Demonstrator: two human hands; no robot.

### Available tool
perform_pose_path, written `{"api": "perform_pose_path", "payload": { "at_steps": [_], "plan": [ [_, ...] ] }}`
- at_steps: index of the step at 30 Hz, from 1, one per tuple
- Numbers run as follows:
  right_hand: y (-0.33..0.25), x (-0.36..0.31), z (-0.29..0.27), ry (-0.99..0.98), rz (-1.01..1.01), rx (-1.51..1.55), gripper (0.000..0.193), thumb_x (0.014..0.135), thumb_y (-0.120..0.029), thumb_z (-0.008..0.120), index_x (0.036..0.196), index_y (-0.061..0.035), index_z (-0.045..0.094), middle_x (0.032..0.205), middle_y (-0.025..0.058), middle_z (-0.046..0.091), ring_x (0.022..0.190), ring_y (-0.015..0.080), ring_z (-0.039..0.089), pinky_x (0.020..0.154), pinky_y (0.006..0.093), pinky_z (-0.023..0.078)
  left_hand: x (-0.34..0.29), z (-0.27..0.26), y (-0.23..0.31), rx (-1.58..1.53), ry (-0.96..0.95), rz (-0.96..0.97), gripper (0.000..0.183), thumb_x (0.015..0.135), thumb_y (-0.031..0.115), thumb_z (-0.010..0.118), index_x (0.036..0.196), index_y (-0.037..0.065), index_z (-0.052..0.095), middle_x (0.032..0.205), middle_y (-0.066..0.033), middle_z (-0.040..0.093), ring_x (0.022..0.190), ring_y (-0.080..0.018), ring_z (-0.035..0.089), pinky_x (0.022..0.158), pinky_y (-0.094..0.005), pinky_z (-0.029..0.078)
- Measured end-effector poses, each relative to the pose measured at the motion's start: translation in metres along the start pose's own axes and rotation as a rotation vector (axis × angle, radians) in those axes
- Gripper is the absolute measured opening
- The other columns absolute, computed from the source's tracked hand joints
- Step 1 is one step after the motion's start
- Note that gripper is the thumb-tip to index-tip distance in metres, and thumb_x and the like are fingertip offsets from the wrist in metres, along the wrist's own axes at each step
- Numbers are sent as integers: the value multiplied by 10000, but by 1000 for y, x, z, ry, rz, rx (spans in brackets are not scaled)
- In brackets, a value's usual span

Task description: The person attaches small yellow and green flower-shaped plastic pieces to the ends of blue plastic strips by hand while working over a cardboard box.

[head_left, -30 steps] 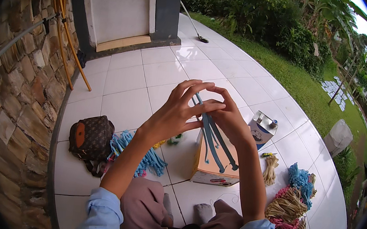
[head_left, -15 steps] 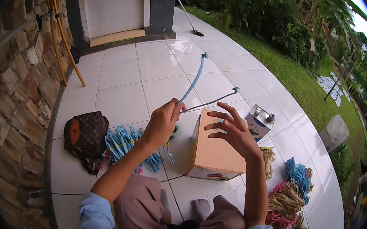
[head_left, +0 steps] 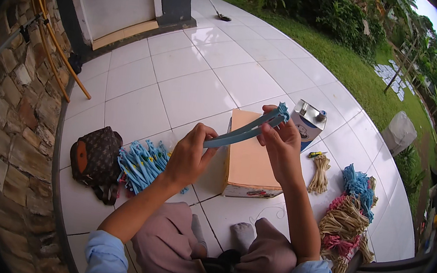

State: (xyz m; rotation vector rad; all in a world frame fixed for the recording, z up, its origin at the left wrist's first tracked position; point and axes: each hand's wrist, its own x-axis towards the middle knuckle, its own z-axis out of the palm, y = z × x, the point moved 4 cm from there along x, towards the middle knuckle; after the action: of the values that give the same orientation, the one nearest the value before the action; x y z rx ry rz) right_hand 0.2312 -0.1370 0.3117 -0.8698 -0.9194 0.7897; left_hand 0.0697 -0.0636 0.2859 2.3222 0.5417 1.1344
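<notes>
A pair of light-blue straps [head_left: 242, 134] with knotted ends stretches between my hands, above a cardboard box. My left hand [head_left: 189, 153] pinches their lower left end between thumb and fingers. At the upper right, my right hand [head_left: 283, 146] closes around the straps beside the knots, which poke out past the fingers. Below stands the box [head_left: 253, 164] with its plain tan top upward. To the left of it, partly behind my left forearm, lies a heap of similar light-blue straps [head_left: 143, 165] with small yellow bits among them.
A brown patterned bag [head_left: 94, 155] sits left of the heap. Behind the box stands a metal can [head_left: 307, 124]. To its right lie a beige cord bundle [head_left: 319, 175], a small yellow tool [head_left: 314, 154] and piled blue cords [head_left: 357, 186] with beige and pink ones. A stone wall [head_left: 14, 152] borders the left.
My right hand, open and apart from the straps before, has closed on their knotted ends. The two straps, spread apart earlier, now lie close together. The view has shifted slightly.
</notes>
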Motion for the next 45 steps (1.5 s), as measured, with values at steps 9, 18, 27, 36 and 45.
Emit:
{"api": "perform_pose_path", "payload": {
  "at_steps": [9,18,27,36,45],
  "plan": [
    [-7,3,-5,-64,-99,86,307,785,-58,637,1054,-16,495,751,14,523,579,65,434,509,200,337,-7,20,-26,-898,-302,-554,271,929,284,430,872,22,475,653,1,426,545,-77,336,504,-227,317],
    [-31,-6,-16,-327,-57,-348,484,787,-34,621,1217,-39,401,733,15,507,589,58,453,533,205,388,-5,28,-31,-1118,-286,-536,499,915,419,408,1149,-12,496,869,4,438,636,-50,354,561,-180,311],
    [-13,-19,-27,-472,147,-590,677,791,-354,645,1308,-70,314,1012,85,551,854,155,564,766,279,448,-7,31,-26,-905,-512,-298,419,928,403,380,1026,36,557,832,-4,512,710,-65,456,621,-208,369],
    [-20,-3,-26,-23,17,-374,420,775,-81,660,1146,-4,479,782,44,554,614,69,527,458,180,390,-11,42,-24,-795,-560,-269,301,925,265,441,1009,5,567,764,-11,540,729,-85,496,710,-229,412],
    [-20,-1,-27,141,-97,-416,388,748,6,653,1097,-4,483,684,38,540,577,64,532,456,176,395,-11,44,-34,-798,-656,-454,158,837,152,594,941,35,567,783,17,550,744,-59,510,705,-203,407]
  ]
}}
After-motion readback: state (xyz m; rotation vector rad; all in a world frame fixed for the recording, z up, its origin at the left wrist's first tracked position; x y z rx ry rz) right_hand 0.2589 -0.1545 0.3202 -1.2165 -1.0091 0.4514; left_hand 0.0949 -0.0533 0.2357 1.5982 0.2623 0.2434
